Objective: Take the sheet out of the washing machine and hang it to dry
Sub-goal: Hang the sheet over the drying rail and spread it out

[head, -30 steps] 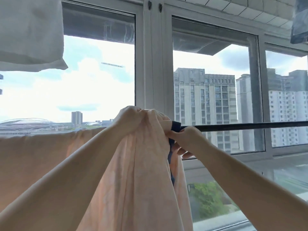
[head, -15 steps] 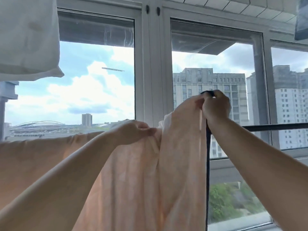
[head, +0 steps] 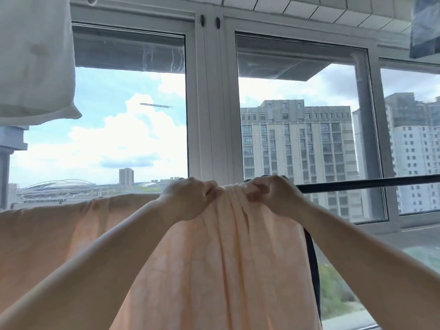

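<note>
Balcony windows [head: 309,139] behind, high-rises outside, dark drying rod [head: 369,183] running across at hand height. Your peach sheet [head: 226,258] is already out of the washer and draped over that rod, spread flat to the left, bunched in the middle. Your left hand [head: 190,198] and right hand [head: 271,194] sit close together on the rod, fingers [head: 258,188] curled tight into the gathered top fold, likely so you can slide it right along the bare rod. Dark trim edge [head: 312,258] hangs at the right. White pillow [head: 33,58] hangs upper left.
</note>
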